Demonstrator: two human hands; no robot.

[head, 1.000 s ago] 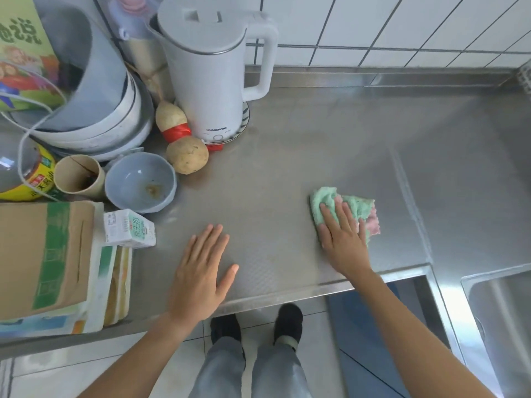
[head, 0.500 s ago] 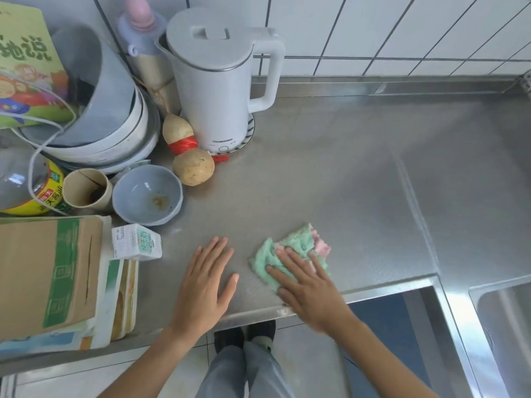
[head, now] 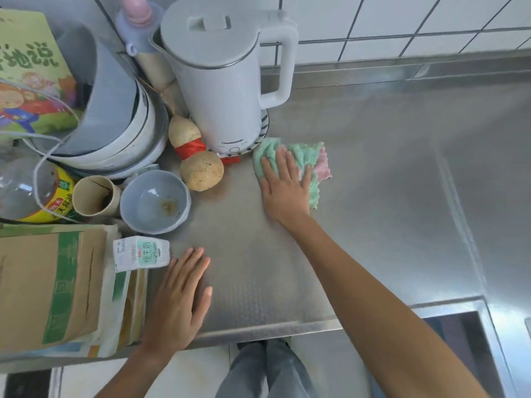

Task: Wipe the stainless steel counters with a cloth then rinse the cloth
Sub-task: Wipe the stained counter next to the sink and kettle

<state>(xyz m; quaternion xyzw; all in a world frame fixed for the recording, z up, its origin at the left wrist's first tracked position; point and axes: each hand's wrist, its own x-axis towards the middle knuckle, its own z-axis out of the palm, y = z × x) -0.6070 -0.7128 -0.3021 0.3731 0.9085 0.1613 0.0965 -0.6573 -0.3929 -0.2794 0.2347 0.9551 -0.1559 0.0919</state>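
A green and pink cloth (head: 311,160) lies flat on the stainless steel counter (head: 388,196), right beside the base of the white kettle (head: 227,81). My right hand (head: 284,188) presses down on the cloth with fingers spread, covering its left half. My left hand (head: 181,300) rests palm-down on the counter near the front edge, fingers together, holding nothing, beside a small milk carton (head: 140,252).
Left of the kettle are a gourd (head: 198,162), a blue bowl (head: 155,202), a cracked paper cup (head: 94,196), stacked pots (head: 115,133), an oil bottle (head: 31,191) and cardboard boxes (head: 54,285). The tiled wall runs along the back. A sink edge (head: 494,311) shows at lower right.
My right hand has swept the cloth from the counter's front edge up and back to the kettle's base. My left hand has stayed flat on the counter.
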